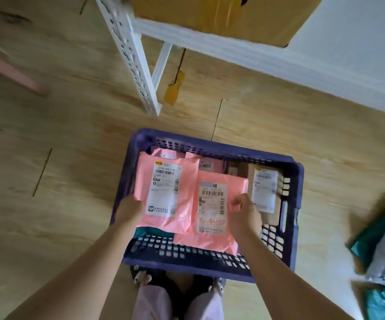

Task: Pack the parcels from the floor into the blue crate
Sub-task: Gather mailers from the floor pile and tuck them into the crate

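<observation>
Head view: looks straight down on a blue crate (219,146) at frame centre, standing on a wood floor (59,158). Places two shoes (143,277) just beyond the crate's 6 o'clock wall. Shows both bare forearms entering the crate from 6 o'clock.

Hands:
- Grips the left parcel (166,195), pink with its label up, with the left hand (129,211) at that parcel's 8 o'clock edge. Fingers curled under the edge, tips hidden.
- Pinches the right parcel (212,204), also pink with its label up, with the right hand (244,215) at its 3 o'clock edge. Thumb and curled fingers closed on the film.

Parcel position:
- Sets both parcels side by side on top of the crate's contents, long edges meeting. Cannot tell which edge lies uppermost.
- Covers part of the crate's 6 o'clock inner wall with the right parcel's near end.

Crate contents:
- More pink parcels (166,155) at 12 o'clock, partly covered.
- A labelled box (264,190) at 3 o'clock, just beside the right hand.
- A teal corner (140,233) at 7 o'clock, showing from under the left parcel.

Surroundings:
- Teal and grey floor parcels (383,245) at the frame's 4 o'clock, well apart from the crate.
- A white rack (138,65) at 12 o'clock, carrying a carton (221,17).
- A tape scrap (174,88) on the floor beside the rack leg.
</observation>
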